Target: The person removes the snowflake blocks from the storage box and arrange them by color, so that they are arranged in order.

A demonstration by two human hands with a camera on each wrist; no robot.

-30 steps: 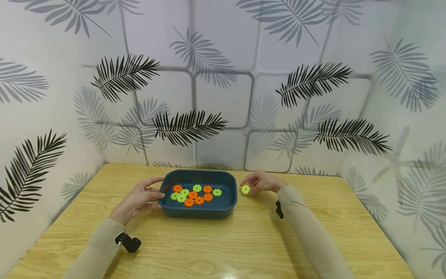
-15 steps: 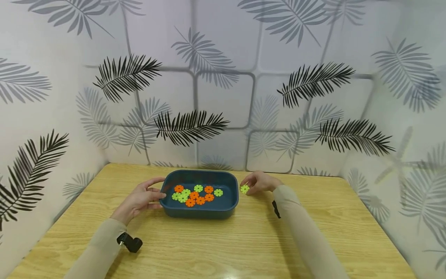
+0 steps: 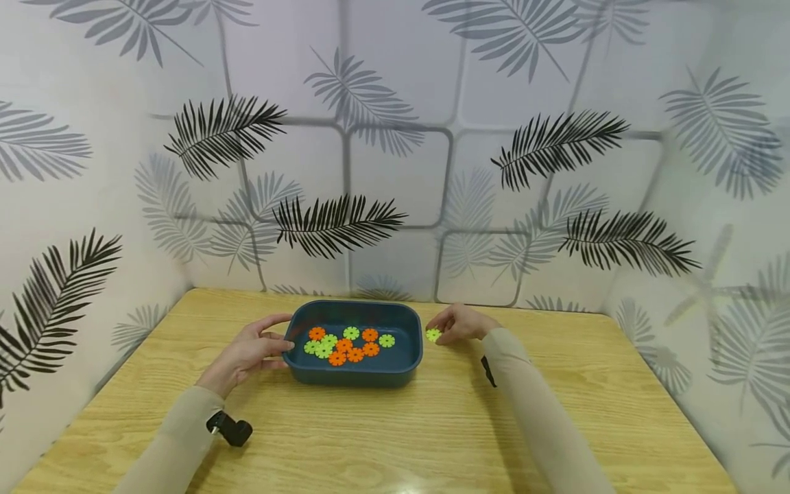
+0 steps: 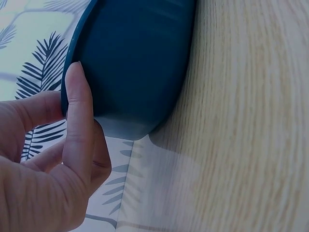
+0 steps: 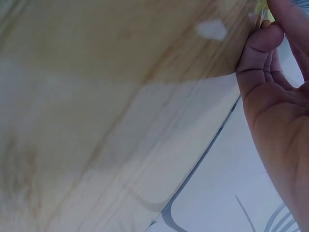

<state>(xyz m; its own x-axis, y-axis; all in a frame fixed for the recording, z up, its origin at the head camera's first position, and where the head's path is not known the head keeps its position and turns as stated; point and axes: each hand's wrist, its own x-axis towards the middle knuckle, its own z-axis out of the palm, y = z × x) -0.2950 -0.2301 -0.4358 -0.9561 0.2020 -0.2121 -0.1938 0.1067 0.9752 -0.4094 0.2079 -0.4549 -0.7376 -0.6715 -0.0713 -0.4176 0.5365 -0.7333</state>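
Note:
My left hand [image 3: 248, 353] grips the left end of a dark blue rectangular tub [image 3: 352, 378], thumb on the rim and fingers along the outside. The left wrist view shows that hand's thumb [image 4: 78, 101] against the tub wall [image 4: 135, 58]. Several orange and yellow-green notched plastic discs [image 3: 343, 346] lie inside, some overlapping. Just beyond the tub's right end, my right hand [image 3: 461, 322] pinches one yellow-green notched disc [image 3: 433, 335] close to the tabletop. In the right wrist view only a sliver of that disc [image 5: 269, 15] shows past the fingers.
The tub stands toward the back of a light wood-grain table [image 3: 370, 432]. Behind the table rises a wall [image 3: 395, 178] with a leaf pattern. A small black camera [image 3: 230, 428] is strapped to the left wrist.
The yellow-green disc in my right hand has tilted slightly and looks flatter. My left hand and the tub hold their place; the head view has shifted a little.

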